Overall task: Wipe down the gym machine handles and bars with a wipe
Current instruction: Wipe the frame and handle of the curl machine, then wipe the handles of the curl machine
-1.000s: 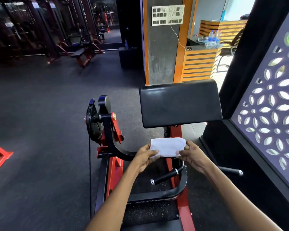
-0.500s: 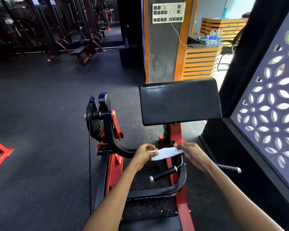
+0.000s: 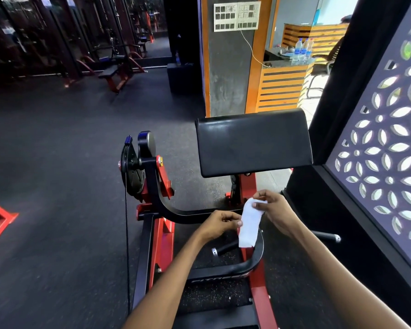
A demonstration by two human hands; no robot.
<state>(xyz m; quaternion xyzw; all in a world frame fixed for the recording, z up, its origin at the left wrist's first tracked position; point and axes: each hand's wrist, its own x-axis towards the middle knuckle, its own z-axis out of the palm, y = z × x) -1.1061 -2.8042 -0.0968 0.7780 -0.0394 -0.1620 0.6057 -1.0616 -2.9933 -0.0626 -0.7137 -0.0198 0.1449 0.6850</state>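
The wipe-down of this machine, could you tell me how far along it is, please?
Nothing looks wiped yet. In hand: the right hand and left hand pinch the wipe, hanging above the frame, touching no metal. Left: both handles and the curved bar.

- White lettering is seen on the lower black curved bar of the machine; "FITNES" can be read, the rest being cut off by the red frame.
- The wall chart on the pillar: print too small to be read.
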